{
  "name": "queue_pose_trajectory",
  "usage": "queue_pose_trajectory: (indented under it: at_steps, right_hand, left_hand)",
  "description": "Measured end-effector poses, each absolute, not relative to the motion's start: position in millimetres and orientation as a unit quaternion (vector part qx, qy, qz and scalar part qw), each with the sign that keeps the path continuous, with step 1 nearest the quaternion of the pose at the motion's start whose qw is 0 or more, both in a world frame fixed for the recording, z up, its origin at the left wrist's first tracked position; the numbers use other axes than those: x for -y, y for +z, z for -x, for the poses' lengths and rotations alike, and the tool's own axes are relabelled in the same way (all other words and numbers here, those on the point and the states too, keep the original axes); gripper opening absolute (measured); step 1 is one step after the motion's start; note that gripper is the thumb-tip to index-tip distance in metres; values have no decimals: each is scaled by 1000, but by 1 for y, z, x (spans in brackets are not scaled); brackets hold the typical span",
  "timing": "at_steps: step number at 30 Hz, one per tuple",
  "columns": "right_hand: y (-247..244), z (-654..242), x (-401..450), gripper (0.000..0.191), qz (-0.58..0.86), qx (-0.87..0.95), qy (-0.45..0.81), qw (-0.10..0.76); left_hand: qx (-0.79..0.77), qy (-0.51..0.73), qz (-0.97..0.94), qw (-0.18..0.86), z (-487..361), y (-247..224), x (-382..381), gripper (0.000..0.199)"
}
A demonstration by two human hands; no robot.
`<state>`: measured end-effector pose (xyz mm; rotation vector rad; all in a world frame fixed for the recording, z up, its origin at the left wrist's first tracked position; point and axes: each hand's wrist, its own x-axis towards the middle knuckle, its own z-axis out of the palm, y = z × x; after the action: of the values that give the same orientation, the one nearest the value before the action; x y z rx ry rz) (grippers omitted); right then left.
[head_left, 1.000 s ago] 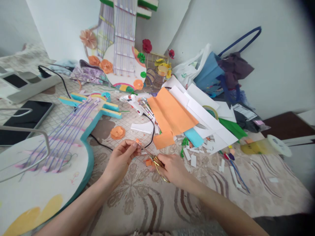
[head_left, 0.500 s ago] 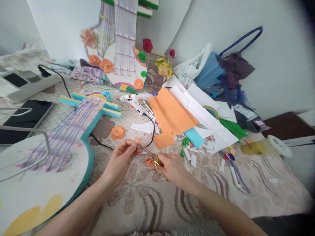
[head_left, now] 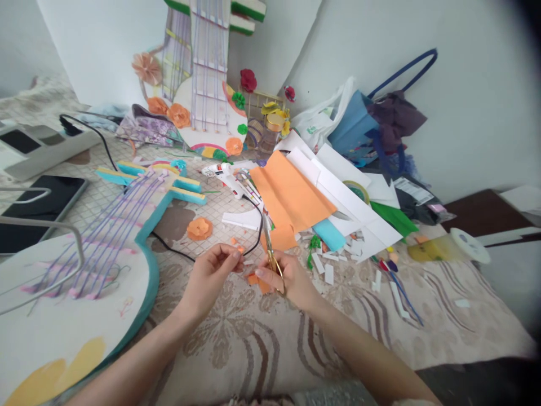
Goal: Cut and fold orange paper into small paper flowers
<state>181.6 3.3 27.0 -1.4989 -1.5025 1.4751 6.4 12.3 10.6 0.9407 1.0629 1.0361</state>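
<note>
My left hand pinches a small piece of orange paper between thumb and fingertips. In my right hand are gold-handled scissors, their blades pointing up and away from me, apart from the piece in my left hand. Small orange scraps lie on the cloth between my hands. Beyond my left hand rests an orange paper flower. A large folded sheet of orange paper lies past the scissors' tips.
A guitar-shaped craft with turquoise edges fills the left side, near a phone. A white glue gun and its black cable lie ahead. White paper, bags and a yellow-tinted jar are to the right.
The scissors have swung away from the paper in my left hand, and their blades now point forward. The view has shifted slightly.
</note>
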Motion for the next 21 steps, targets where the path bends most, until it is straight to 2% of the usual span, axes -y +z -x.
queue_pose_trajectory:
  at_steps: [4,9,21]
  right_hand:
    - [28,-166,-8,17,523,505,597,340]
    - [17,-160,-7,14,507,485,604,377]
    - [10,-163,-5,13,499,472,621,377]
  left_hand:
    - [-504,421,-553,513,-7,11,-7,11]
    - [-510,397,-665,374,-8,11,-3,8]
    - [-463,407,-729,298,-7,9,-3,8]
